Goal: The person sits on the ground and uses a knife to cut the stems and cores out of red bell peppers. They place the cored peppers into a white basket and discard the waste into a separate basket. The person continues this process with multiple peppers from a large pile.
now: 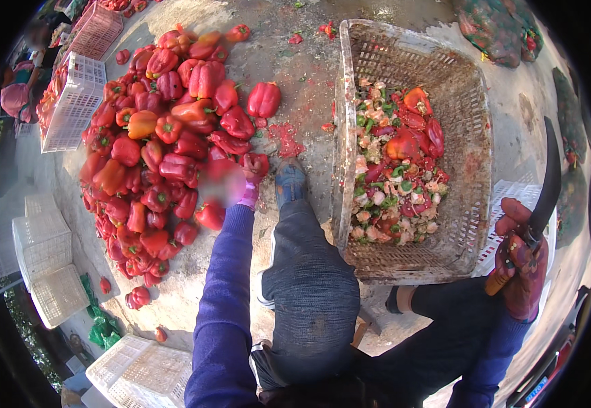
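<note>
My left hand (249,178), partly hidden by a blurred patch, has its fingers around a red bell pepper (259,163) at the right edge of a large heap of bell peppers (157,158). Off to the right, my right hand (529,273), stained reddish, grips the wooden handle of a knife (548,178); its dark curved blade points up and away from me. Between my hands stands a dirty plastic crate (471,153). Inside lie pepper cores with green stems (377,199) and several red pepper pieces (412,137).
Crushed red pulp (287,140) and seeds lie on the concrete floor beyond my shoe (291,183). White plastic crates (45,250) stand at the left, one (139,370) at lower left. Filled mesh sacks (499,30) sit at far right. A person (17,94) is at upper left.
</note>
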Action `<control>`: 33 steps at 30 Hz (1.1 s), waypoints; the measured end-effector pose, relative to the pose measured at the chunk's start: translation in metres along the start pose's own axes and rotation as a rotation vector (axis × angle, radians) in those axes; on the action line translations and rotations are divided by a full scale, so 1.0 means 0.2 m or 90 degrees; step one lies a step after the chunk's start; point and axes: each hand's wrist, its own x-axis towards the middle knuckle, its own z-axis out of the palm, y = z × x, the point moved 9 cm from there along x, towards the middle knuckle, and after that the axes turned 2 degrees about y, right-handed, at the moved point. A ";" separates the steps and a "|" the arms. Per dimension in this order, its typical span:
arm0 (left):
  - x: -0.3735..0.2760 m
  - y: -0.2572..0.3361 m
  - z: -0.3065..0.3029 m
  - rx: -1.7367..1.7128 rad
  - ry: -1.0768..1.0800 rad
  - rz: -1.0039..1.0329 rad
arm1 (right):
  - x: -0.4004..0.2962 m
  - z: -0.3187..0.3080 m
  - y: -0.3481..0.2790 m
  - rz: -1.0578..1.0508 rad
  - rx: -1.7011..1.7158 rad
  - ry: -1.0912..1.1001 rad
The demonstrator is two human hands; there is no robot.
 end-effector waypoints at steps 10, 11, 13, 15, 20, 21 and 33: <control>-0.04 -0.18 -0.39 -1.182 -0.037 -0.189 | -0.04 0.04 -0.02 -0.006 0.053 -0.037; -0.03 -0.13 -0.57 -1.267 -0.051 -0.170 | -0.05 0.05 0.01 0.005 0.040 -0.046; -0.06 -0.09 -0.87 -1.296 -0.086 -0.155 | -0.09 0.10 0.00 0.055 0.014 -0.131; -0.07 -0.05 -1.22 -1.312 -0.049 -0.031 | -0.12 0.15 -0.02 0.015 0.004 -0.194; -0.13 0.16 -1.86 -1.128 -0.013 0.118 | -0.22 0.34 0.13 0.209 0.470 -0.272; -0.16 0.20 -1.98 -1.117 0.017 0.131 | -0.27 0.39 0.13 0.269 0.583 -0.299; -0.44 0.62 -2.41 -0.905 0.105 0.109 | -0.49 0.37 -0.15 -0.361 -0.149 -0.225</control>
